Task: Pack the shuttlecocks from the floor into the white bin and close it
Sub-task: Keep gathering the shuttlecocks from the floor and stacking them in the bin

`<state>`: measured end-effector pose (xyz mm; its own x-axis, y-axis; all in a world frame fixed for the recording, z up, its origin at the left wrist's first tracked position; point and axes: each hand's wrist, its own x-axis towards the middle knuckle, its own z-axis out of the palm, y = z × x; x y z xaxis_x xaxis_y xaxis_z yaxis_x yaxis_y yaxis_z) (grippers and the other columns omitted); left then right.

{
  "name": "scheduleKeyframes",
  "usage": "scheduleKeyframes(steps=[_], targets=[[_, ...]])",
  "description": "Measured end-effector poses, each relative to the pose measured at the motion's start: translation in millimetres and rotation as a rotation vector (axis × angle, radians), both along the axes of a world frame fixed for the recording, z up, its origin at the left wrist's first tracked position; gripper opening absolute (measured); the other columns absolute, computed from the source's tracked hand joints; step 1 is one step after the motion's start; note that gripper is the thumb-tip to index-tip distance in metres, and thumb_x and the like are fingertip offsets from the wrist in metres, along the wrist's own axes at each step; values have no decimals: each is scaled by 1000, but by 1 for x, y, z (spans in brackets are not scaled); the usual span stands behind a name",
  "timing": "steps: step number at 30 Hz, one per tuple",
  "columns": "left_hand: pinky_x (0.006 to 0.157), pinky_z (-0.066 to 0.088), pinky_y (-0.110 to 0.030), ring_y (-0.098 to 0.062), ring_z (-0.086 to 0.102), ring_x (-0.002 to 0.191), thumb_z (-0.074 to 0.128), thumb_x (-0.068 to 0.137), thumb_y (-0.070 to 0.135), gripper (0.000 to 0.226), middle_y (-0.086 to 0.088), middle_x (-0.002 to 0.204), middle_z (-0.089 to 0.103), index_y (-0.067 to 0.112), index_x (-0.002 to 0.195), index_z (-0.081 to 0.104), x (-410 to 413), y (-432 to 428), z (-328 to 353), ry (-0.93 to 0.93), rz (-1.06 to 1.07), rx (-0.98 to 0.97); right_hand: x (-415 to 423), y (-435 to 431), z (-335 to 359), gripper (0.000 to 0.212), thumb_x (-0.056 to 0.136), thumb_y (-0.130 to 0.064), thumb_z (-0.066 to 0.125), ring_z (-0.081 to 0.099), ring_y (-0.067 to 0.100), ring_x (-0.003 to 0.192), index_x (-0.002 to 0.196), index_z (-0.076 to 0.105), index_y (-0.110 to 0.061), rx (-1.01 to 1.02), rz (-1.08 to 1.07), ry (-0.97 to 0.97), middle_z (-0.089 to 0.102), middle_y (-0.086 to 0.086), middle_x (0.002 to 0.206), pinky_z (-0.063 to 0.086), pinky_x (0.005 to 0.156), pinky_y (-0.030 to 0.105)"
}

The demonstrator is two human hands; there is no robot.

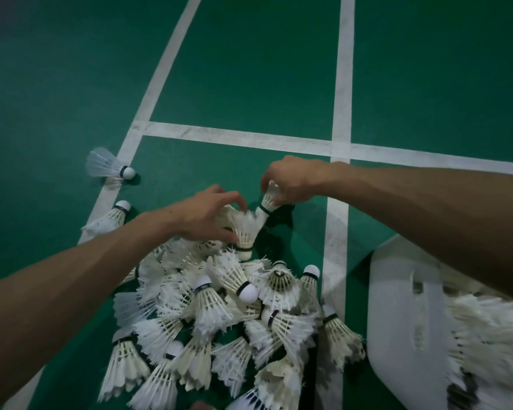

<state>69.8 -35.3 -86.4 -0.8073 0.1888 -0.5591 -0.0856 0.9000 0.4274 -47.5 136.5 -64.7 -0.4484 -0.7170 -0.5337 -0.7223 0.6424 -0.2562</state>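
Note:
A heap of several white feather shuttlecocks (219, 315) lies on the green court floor below my hands. My left hand (208, 216) grips one shuttlecock (246, 232) by its feathers, cork end down, at the far end of the heap. My right hand (293, 180) pinches a second shuttlecock (268, 201) by its skirt, with its cork pushed into the feathers of the first. The white bin (397, 306) stands at the lower right, open, with shuttlecocks (492, 335) inside. My right forearm crosses above it.
Two stray shuttlecocks lie to the left, one (108, 165) on the white court line and one (110, 218) nearer the heap. White lines (342, 84) cross the green floor ahead.

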Motion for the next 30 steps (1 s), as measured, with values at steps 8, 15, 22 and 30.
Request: scheduleKeyframes(steps=[8,15,22,30], targets=[[102,41,-43,-24,44,118,67,80,49,56,-2,129,39,38,131,47,-5,42,-8,70,-138,-132,-10,32,39,48,78,-6,74,58,21,80,121,56,-17,-159,-163,92,64,9,110,43,58,25],[110,32,-42,-21,39,127,55,85,58,65,0,143,30,55,141,21,-10,69,3,-110,-304,-47,-4,55,52,49,79,-8,72,58,24,81,125,56,-19,-210,-192,120,64,10,110,53,70,32],[107,30,-46,-26,29,125,53,87,55,58,-1,142,32,56,137,24,-1,101,1,-38,-526,-175,-4,66,56,49,80,-10,72,55,22,78,125,56,-21,-232,-218,119,63,9,111,46,62,28],[93,46,-36,-12,60,80,60,88,43,27,3,89,68,17,91,68,-14,119,10,22,-563,-156,-3,77,67,50,80,-11,72,51,20,80,126,56,-22,-282,-237,140,63,8,113,41,65,25]])
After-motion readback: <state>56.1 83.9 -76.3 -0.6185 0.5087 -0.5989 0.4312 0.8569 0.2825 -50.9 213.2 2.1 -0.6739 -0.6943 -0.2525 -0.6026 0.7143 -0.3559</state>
